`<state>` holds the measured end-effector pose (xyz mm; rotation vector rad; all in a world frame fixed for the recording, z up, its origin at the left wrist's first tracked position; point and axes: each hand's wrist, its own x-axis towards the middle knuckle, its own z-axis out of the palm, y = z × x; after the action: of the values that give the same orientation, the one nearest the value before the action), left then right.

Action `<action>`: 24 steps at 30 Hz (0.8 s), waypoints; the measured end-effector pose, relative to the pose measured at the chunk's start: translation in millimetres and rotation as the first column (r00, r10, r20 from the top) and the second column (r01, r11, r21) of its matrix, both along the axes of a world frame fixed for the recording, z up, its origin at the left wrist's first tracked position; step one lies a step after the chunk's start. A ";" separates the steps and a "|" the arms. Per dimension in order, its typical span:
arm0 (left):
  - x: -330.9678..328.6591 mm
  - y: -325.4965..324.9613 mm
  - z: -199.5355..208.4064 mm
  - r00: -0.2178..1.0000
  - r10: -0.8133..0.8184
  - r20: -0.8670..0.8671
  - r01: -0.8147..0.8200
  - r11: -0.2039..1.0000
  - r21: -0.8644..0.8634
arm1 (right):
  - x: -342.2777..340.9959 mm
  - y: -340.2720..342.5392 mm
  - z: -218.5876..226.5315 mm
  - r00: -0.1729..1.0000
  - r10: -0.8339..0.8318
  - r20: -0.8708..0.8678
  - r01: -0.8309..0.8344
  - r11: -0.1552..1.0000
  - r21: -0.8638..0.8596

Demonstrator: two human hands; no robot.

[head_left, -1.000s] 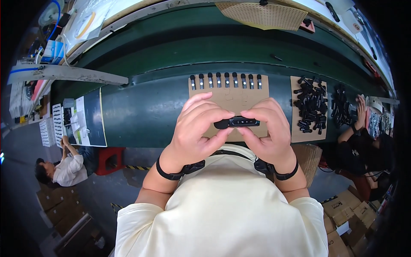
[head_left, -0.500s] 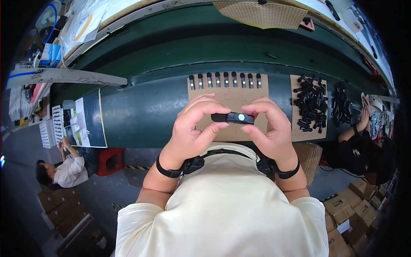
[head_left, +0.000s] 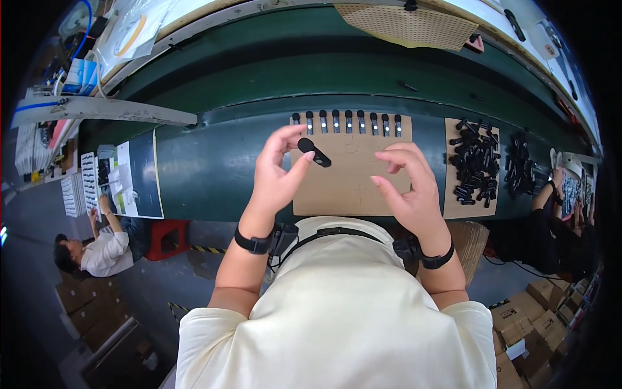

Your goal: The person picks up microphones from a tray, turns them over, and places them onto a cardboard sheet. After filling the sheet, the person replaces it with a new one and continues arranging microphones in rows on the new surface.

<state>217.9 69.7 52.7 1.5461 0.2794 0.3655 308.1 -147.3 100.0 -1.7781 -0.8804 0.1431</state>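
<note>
Left hand [head_left: 278, 170] pinches black microphone [head_left: 319, 155] over cardboard sheet [head_left: 353, 178], near its left edge; right hand [head_left: 416, 188] empty, fingers parted — a loose pinch could drop it.

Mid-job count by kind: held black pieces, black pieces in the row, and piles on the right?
Held piece, in the left hand: 1
Row pieces: 9, the leftmost partly hidden
Piles: 2, too jumbled to count singly
Total: 12, each pile taken as 1

Left grip [head_left: 273, 170] pinched; right grip [head_left: 414, 189] parted, loosely curled.
</note>
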 end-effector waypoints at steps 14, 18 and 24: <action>11.4 40.5 -191.4 0.860 0.207 -0.467 -0.068 0.952 0.297 | 6.4 -25.6 -41.9 0.990 -0.078 -0.114 0.057 0.982 -0.179; 13.2 47.0 -204.7 0.813 0.277 -0.513 -0.097 0.932 0.350 | 8.4 -26.8 -44.3 0.990 -0.089 -0.111 0.068 0.980 -0.185; 15.0 46.0 -208.4 0.811 0.264 -0.522 -0.050 0.920 0.388 | 9.8 -29.0 -48.1 0.989 -0.089 -0.115 0.064 0.977 -0.203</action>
<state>232.8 115.7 -155.7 1.9836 0.8577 0.0713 317.9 -176.3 52.0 -1.9636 -0.7275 0.2972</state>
